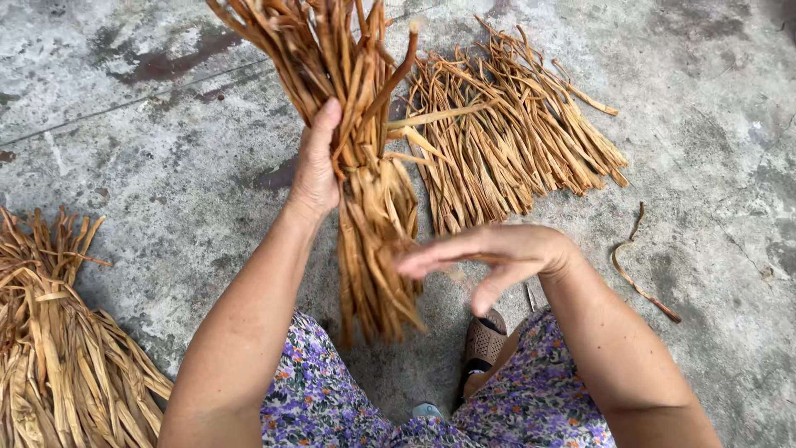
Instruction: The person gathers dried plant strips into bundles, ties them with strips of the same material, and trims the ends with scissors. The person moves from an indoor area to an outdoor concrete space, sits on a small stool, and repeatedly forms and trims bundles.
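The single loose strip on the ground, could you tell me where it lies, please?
In the head view, the loose strip lies on the concrete floor at right, beyond the right hand, below the fanned pile of strips.

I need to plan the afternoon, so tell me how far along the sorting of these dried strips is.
Looks done: a fanned pile lies on the concrete floor. In hand: the left hand grips a bundle of dried strips while the open right hand brushes its lower end. Seemingly left: a heap at the left edge and one loose strip.
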